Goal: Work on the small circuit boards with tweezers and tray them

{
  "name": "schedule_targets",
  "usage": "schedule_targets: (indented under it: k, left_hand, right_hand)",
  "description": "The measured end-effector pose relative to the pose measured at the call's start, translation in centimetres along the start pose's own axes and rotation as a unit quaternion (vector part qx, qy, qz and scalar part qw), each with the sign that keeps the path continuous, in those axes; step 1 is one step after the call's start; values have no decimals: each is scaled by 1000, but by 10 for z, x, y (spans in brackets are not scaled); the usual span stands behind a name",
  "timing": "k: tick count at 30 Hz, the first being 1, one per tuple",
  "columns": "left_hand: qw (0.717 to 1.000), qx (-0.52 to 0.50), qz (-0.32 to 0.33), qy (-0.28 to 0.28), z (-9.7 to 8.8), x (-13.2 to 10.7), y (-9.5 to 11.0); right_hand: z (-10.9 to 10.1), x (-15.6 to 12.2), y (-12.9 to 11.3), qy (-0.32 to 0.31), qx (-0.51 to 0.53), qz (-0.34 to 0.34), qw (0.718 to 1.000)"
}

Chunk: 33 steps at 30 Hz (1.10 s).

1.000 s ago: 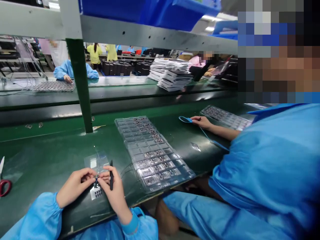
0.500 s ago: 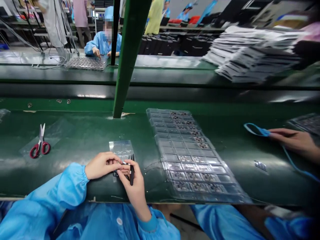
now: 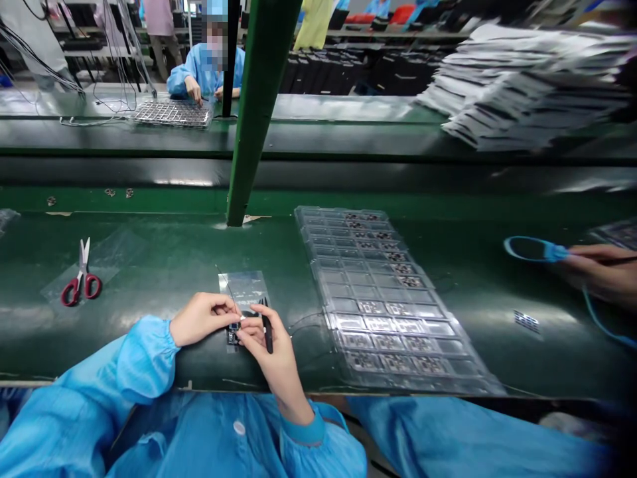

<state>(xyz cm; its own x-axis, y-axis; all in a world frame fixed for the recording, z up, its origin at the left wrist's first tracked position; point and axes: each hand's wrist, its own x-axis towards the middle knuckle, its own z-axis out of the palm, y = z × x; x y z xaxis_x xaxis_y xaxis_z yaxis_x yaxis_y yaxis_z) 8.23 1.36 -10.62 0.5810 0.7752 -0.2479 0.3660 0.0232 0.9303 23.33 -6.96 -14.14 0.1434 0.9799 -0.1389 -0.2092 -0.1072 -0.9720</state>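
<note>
We find the table (image 3: 174, 252) covered in a dark green mat, smooth and glossy. The tray (image 3: 388, 312) at its middle is clear, glossy moulded plastic. The bag (image 3: 243, 287) is thin transparent film. The scissors (image 3: 79, 279) near the left edge have bright metal blades and red plastic handles. The tweezers (image 3: 267, 328) look matt black, the part (image 3: 232, 334) dark. Our sleeve (image 3: 124, 372) is smooth blue cloth.

My left hand (image 3: 202, 318) and right hand (image 3: 271, 352) meet fingertip to fingertip on a small dark part (image 3: 232, 334) at the near edge of the green bench (image 3: 149, 252). Black tweezers (image 3: 267, 328) are tucked in my right hand. A clear bag (image 3: 243, 287) lies just beyond, a clear compartment tray (image 3: 348, 309) to my right, and red scissors (image 3: 79, 284) well to my left.
</note>
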Motion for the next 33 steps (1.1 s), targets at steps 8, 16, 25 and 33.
schedule_targets:
  k: [8, 16, 25, 33]
  left_hand:
    - [999, 41, 24, 6, 1, -2, -3]
    - [993, 114, 37, 6, 4, -3, -3]
    - [991, 130, 15, 17, -14, -2, -1]
    - [978, 145, 96, -116, 0, -6, 3]
  right_hand:
    - [0, 1, 1, 7, 2, -2, 1000]
    - [9, -2, 6, 54, -19, -42, 997]
    - [-14, -5, 5, 114, 17, 2, 993]
    - [-38, -12, -15, 58, -77, 46, 994]
